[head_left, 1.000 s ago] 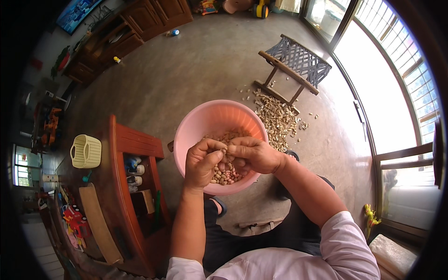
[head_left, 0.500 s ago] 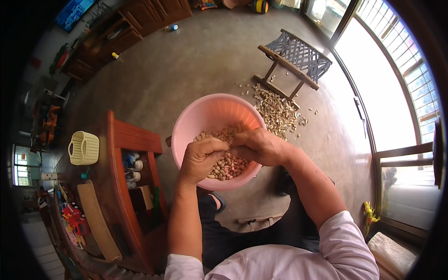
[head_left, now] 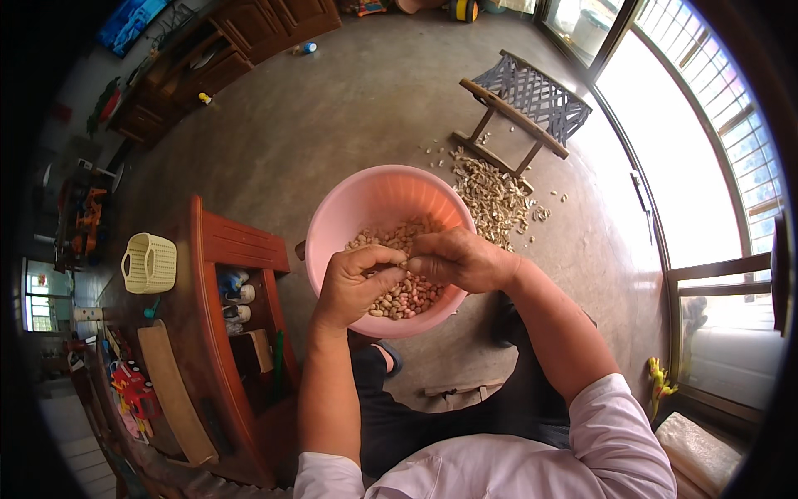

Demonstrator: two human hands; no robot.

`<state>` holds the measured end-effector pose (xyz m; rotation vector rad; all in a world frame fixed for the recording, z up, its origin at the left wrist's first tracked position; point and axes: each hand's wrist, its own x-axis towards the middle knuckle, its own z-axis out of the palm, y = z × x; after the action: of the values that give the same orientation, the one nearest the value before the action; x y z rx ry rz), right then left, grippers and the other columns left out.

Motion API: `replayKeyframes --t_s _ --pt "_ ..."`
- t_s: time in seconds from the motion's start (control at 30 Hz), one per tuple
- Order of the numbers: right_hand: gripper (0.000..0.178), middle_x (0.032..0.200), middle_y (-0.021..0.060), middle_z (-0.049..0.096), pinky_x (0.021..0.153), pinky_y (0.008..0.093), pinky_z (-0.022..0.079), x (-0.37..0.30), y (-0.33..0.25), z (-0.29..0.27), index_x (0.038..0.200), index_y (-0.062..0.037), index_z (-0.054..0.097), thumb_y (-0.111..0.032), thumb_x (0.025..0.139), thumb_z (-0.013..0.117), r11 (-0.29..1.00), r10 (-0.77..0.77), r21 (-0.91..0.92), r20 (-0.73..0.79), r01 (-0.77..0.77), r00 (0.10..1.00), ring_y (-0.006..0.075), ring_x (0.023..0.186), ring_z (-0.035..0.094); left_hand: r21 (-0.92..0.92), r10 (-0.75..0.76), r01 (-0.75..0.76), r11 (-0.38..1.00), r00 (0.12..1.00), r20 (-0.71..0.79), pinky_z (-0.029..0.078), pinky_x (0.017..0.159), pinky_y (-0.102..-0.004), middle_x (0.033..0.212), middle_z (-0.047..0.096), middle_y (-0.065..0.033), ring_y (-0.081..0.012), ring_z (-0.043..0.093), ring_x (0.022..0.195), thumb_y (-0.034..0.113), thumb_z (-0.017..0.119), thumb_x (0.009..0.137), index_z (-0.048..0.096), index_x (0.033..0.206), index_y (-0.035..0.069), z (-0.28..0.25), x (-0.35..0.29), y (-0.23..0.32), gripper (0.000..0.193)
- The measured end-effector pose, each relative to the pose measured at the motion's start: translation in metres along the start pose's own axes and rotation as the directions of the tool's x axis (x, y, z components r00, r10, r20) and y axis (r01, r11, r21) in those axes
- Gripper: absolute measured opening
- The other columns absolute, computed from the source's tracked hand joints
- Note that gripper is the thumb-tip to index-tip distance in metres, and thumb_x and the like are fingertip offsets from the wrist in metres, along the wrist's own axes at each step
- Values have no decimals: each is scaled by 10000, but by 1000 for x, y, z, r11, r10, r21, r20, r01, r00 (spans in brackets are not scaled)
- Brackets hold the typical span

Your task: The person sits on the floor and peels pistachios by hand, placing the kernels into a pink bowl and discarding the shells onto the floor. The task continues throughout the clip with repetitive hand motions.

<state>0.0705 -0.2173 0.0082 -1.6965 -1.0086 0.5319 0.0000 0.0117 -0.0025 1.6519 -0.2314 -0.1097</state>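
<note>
We hold both hands over the pink plastic basin [head_left: 366,208], which sits in front of our knees and is partly filled with shelled peanuts [head_left: 407,291]. Our left hand [head_left: 353,283] curls inward, its thumb and fingers pinched together at the tips, and our right hand [head_left: 457,259] comes in from the other side with its fingers bunched against the left ones. The two sets of fingertips meet just above the nuts, and something small seems to be gripped between them, though we cannot tell exactly what, since the fingers hide it. Both hands are nearly closed, with no gap showing between thumb and fingers. Beyond the basin, a heap of pale peanut shells [head_left: 490,195] lies scattered on the grey concrete floor [head_left: 349,100], just beside a low folding stool [head_left: 524,104] with a woven seat. To our left stands a reddish wooden table [head_left: 212,274] with cups on its lower shelf, and a cream plastic basket [head_left: 150,263] rests on its top. Bright window frames [head_left: 706,125] curve along our right.
</note>
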Motion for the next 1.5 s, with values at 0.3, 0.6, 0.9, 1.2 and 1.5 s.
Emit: replayKeyframes --t_s 0.3,0.6,0.9,1.2,1.5 --pt "238 831 186 646 737 433 498 1 -7 -3 980 -11 646 -243 1018 609 997 77 3 33 -78 996 368 803 639 31 43 -44 999 999 11 527 820 -266 950 727 -54 -126 668 897 -76 692 852 731 1002 -16 -3 1 -1 166" --pt "245 852 165 652 757 411 503 0 -11 -2 997 -14 658 -252 1024 607 994 97 54 31 -99 995 305 809 634 0 50 -50 999 999 5 526 812 -262 945 720 -52 -125 667 891 -34 697 895 730 1010 -12 -3 0 -1 122" --pt "331 709 30 574 605 299 483 1 -9 1 1005 -9 660 -317 1064 556 937 199 279 62 -208 978 117 646 571 -116 -34 30 993 999 -27 540 781 -243 948 712 -42 -109 674 845 25 678 952 712 1038 -45 0 -1 5 116" --pt "343 721 5 579 589 266 474 1 -5 12 1056 -8 662 -325 1076 531 810 273 509 111 -291 956 90 642 556 -76 74 -85 993 988 -138 536 771 -235 924 693 -33 -92 659 839 -14 681 936 668 1067 -16 5 -4 0 131" --pt "327 742 1 594 602 252 469 4 -8 12 1050 -4 674 -303 1072 543 805 296 520 61 -284 953 77 655 552 -66 114 -127 990 979 -171 539 780 -238 942 675 -26 -87 656 846 -68 616 942 636 1039 -5 11 -2 0 117"
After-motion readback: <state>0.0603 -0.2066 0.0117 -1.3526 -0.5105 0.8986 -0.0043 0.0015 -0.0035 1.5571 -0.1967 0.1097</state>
